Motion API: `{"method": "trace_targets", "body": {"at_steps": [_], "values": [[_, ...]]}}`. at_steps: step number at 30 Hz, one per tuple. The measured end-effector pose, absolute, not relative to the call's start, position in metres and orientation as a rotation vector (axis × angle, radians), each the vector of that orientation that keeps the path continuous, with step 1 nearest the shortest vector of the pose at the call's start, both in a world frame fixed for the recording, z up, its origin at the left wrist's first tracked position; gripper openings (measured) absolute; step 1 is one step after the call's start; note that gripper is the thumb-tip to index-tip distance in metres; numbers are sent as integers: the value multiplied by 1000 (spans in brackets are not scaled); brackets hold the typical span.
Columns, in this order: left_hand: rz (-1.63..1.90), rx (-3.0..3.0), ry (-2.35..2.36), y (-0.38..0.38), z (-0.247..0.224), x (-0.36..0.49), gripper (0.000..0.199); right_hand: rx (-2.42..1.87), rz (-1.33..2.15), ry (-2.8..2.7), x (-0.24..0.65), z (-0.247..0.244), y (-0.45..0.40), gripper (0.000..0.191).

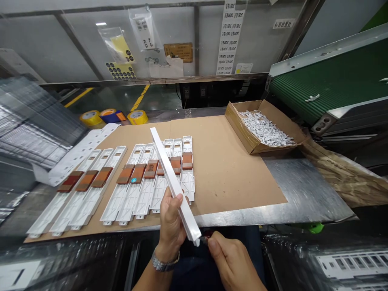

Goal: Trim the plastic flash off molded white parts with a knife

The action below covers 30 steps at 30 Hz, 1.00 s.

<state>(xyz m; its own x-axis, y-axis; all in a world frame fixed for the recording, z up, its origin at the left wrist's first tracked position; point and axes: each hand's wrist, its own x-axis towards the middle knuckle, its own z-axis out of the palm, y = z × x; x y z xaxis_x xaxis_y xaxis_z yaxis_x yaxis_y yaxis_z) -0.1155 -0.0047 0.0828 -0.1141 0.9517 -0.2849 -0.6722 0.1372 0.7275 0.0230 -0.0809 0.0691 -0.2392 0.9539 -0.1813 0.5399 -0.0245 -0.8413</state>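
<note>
1. Fingers (172, 201) of my left hand (170, 230) are closed firmly around a long white plastic strip (172, 182), holding it up at a tilt so its near end sits right by my right hand (233, 258) and stays easy to get at.
2. My right hand is pinched shut on a small dark tool (206, 239), touching or just beside that end. It's mostly hidden, so I can't say exactly what it is.
3. Slotted white plastic panels (145, 194) with orange-brown rectangular pads (138, 173) lie side by side, all angled the same way, probably so each one is simple to reach.
4. They're on a tan cardboard sheet (230, 169), likely there to protect them from the steel desk (303, 190).
5. An open brown cardboard box (239, 121) of white plastic scraps (263, 128) sits at the sheet's far edge, within easy reach, next to a green ribbed conveyor belt (333, 85).
</note>
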Motion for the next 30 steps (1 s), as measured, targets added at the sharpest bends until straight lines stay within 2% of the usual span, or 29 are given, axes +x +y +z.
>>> {"method": "trace_targets", "body": {"at_steps": [12,18,24,30], "values": [[1456,392,946,-4,84,-114,29,-1533,1285,-1846,19,69,-80,48],[1462,368,1019,-3,86,-116,33,-1363,1361,-1846,22,68,-86,50],[1465,335,1080,2,82,-122,62,-1218,1510,-1403,41,65,-86,49],[1434,270,997,-2,82,-120,49,-1273,1288,-1329,41,55,-86,39]]}}
